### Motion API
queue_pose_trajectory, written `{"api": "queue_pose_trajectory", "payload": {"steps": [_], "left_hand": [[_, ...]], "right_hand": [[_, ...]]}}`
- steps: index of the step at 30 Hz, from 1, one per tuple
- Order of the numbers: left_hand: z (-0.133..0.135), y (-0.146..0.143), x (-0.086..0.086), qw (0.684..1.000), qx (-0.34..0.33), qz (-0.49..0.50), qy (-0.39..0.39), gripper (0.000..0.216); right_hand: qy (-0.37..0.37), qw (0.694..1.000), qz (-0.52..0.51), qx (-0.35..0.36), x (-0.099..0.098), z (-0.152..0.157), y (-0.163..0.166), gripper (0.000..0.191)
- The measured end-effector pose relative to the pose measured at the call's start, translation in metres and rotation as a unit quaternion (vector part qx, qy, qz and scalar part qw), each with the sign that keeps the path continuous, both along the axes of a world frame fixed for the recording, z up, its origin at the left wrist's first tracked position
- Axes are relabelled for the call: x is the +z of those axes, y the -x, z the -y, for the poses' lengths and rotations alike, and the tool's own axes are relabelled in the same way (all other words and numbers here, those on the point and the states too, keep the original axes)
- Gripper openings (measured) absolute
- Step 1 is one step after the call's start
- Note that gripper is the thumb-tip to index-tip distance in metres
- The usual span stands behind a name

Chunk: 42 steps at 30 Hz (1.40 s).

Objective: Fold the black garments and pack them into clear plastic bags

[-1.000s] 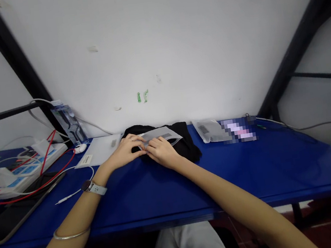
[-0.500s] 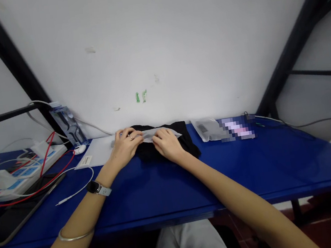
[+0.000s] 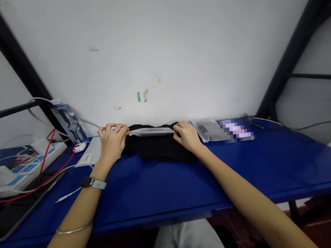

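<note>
A translucent plastic bag (image 3: 152, 131) stretches as a narrow band between my two hands, over a heap of black cloth (image 3: 163, 148). My left hand (image 3: 114, 142) pinches the bag's left end, fingers bent over it. At the other end, my right hand (image 3: 186, 134) closes thumb and fingers on the bag's right corner. The black cloth lies on the blue table near the wall, spreading below and behind the bag. I cannot tell whether any cloth is inside the bag. A white sheet with a label (image 3: 88, 157) lies under and beside my left hand.
On the left are a power strip (image 3: 60, 148) with tangled cables, a dark tablet (image 3: 14, 217), a clear bottle (image 3: 67, 120) and a white earphone case (image 3: 80, 147). To the right lie another plastic bag (image 3: 211, 130) and a blurred-out phone-like object (image 3: 237, 129). The wall stands close behind.
My hands have moved apart, left hand leftward and right hand rightward. The bag's edge is now drawn out straight between them, and the black cloth is more spread toward the front.
</note>
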State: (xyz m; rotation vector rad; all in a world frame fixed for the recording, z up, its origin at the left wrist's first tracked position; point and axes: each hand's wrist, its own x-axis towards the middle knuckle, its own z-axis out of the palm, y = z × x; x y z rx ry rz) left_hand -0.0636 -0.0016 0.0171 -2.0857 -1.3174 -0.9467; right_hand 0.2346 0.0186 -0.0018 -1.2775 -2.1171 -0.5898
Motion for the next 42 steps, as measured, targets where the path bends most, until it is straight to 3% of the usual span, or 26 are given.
{"api": "queue_pose_trajectory", "payload": {"steps": [3, 8, 12, 17, 18, 23, 28, 32, 34, 38, 40, 42], "left_hand": [[0.000, 0.001, 0.000, 0.999, 0.028, 0.007, 0.018, 0.021], [-0.005, 0.003, -0.009, 0.995, 0.058, 0.033, 0.071, 0.020], [-0.002, -0.005, -0.014, 0.997, 0.008, -0.015, 0.081, 0.036], [-0.001, -0.016, -0.020, 0.989, -0.055, -0.069, 0.121, 0.042], [-0.001, -0.017, -0.020, 0.988, -0.060, -0.073, 0.126, 0.041], [-0.002, -0.017, -0.021, 0.987, -0.086, -0.060, 0.122, 0.037], [0.002, -0.025, -0.021, 0.993, -0.098, -0.022, 0.058, 0.040], [0.005, -0.028, -0.020, 0.997, -0.038, 0.065, -0.017, 0.040], [0.004, -0.026, -0.021, 0.995, -0.008, 0.098, -0.016, 0.037], [-0.003, -0.020, -0.023, 0.991, 0.027, 0.124, 0.031, 0.036], [-0.006, -0.018, -0.023, 0.990, 0.035, 0.129, 0.053, 0.035], [-0.008, -0.017, -0.023, 0.988, 0.041, 0.129, 0.071, 0.033]], "right_hand": [[0.029, 0.998, -0.047, 0.027, 0.001, 0.000, 0.001, 0.009], [0.089, 0.969, -0.162, 0.163, -0.001, 0.001, 0.001, 0.007], [0.098, 0.949, -0.176, 0.243, 0.003, 0.013, 0.016, 0.004], [0.142, 0.943, -0.089, 0.287, 0.002, 0.032, 0.042, 0.002], [0.150, 0.944, -0.070, 0.285, 0.000, 0.033, 0.046, 0.005], [0.156, 0.949, -0.059, 0.267, -0.013, 0.023, 0.053, 0.051], [0.201, 0.914, -0.171, 0.309, -0.007, 0.011, 0.041, 0.048], [0.203, 0.909, -0.270, 0.244, 0.014, 0.003, 0.004, 0.038], [0.171, 0.923, -0.284, 0.194, 0.024, 0.001, -0.026, 0.039], [0.049, 0.969, -0.240, 0.016, 0.032, 0.003, -0.090, 0.055], [0.026, 0.977, -0.190, -0.090, 0.027, 0.004, -0.114, 0.060], [0.058, 0.974, -0.138, -0.170, 0.018, 0.005, -0.129, 0.059]]}}
